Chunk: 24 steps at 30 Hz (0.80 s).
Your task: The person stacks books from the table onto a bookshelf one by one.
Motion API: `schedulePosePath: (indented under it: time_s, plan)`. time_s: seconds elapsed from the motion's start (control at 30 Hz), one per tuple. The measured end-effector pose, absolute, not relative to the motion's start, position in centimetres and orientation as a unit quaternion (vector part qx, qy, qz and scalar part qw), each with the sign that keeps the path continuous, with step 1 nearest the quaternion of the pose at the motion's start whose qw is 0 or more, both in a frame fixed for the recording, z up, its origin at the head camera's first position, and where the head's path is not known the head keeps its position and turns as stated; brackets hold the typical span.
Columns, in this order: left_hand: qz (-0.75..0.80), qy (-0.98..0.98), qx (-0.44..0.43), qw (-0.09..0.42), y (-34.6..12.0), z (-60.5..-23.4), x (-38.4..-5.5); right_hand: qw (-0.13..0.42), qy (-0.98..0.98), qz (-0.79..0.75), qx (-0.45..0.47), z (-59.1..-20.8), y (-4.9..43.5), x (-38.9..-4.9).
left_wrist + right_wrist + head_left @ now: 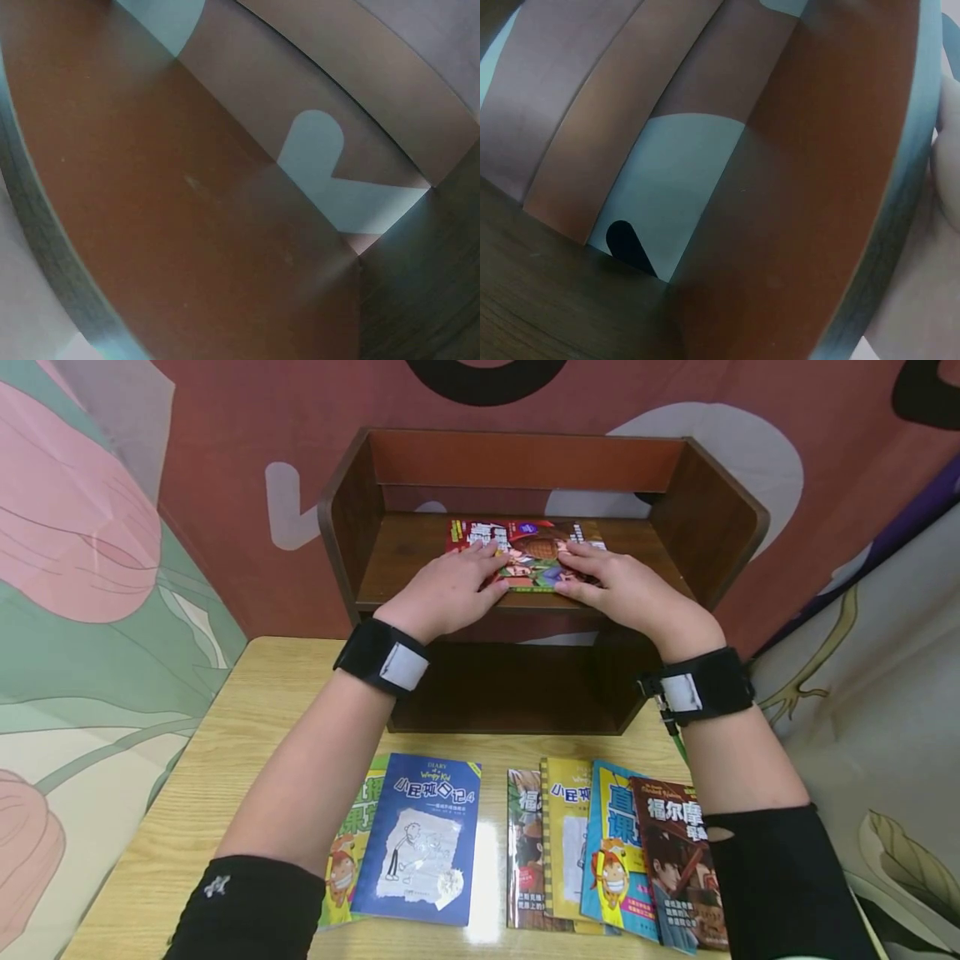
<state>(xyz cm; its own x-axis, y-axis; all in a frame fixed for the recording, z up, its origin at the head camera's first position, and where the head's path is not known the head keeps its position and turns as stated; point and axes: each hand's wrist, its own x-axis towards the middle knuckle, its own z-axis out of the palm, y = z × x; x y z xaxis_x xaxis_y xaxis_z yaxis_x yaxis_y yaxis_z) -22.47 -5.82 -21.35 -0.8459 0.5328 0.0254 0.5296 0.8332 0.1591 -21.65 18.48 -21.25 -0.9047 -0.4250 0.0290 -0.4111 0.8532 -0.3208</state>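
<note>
Occlusions

Your left hand (452,589) and right hand (633,597) cover parts of the shelf book(s) (534,553), count unclear. Left arm (302,772) and blue book (422,843) hide part of green book (342,881). Head view bottom edge cuts your sleeves (247,914).

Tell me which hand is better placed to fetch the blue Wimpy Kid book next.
Left, probably: the left hand is nearer the blue Wimpy Kid book, which lies on its side of the table. The right hand is farther across.
</note>
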Motion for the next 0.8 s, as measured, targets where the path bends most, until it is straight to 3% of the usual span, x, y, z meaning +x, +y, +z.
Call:
schedulePosePath:
  time_s: [0.67,0.8]
  plan:
    - [0.062,0.957,0.280,-0.037,-6.1,-22.5,-21.8,-0.020,0.950,-0.194,-0.243,-22.7,19.0,-21.6]
    - [0.051,0.956,0.285,-0.050,-6.2,-22.7,-21.7,-0.051,0.944,-0.209,-0.251,-23.0,19.0,-21.5]
